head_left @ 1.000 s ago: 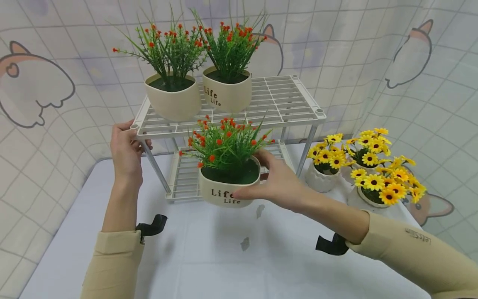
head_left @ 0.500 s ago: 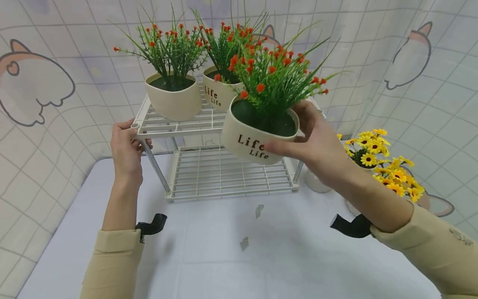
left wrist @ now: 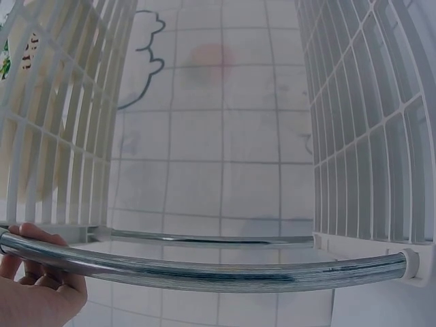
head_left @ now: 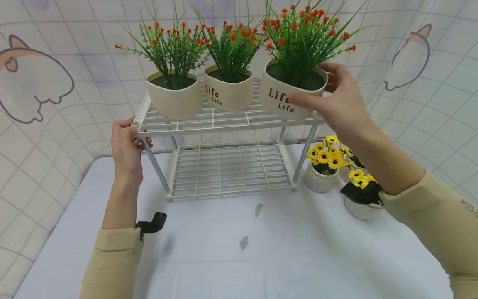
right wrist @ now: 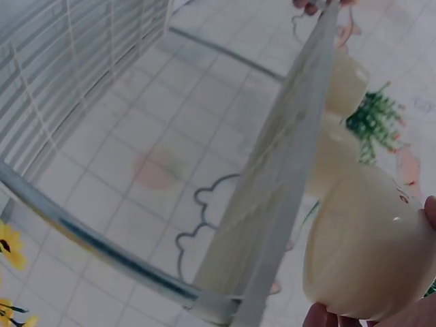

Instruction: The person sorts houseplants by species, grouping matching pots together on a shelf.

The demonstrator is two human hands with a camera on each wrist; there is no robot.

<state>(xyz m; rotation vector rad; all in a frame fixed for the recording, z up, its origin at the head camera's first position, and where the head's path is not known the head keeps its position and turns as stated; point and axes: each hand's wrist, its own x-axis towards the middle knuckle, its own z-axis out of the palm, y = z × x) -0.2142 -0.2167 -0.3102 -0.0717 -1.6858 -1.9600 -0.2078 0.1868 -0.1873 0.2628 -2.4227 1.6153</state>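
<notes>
Right hand [head_left: 345, 99] pinches right flowerpot [head_left: 285, 89] from its right side, at right end of upper shelf [head_left: 209, 130]; cannot tell if base touches. Left hand [head_left: 125, 151] curled round white rack [head_left: 154, 165] at near left corner. Base overhanging near edge could tip pot; sideways drift could knock middle flowerpot [head_left: 233, 92].

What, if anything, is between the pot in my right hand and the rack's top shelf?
Nothing visible: the right wrist view shows only a gap between held pot and top shelf; the middle pot stands alongside.
</notes>
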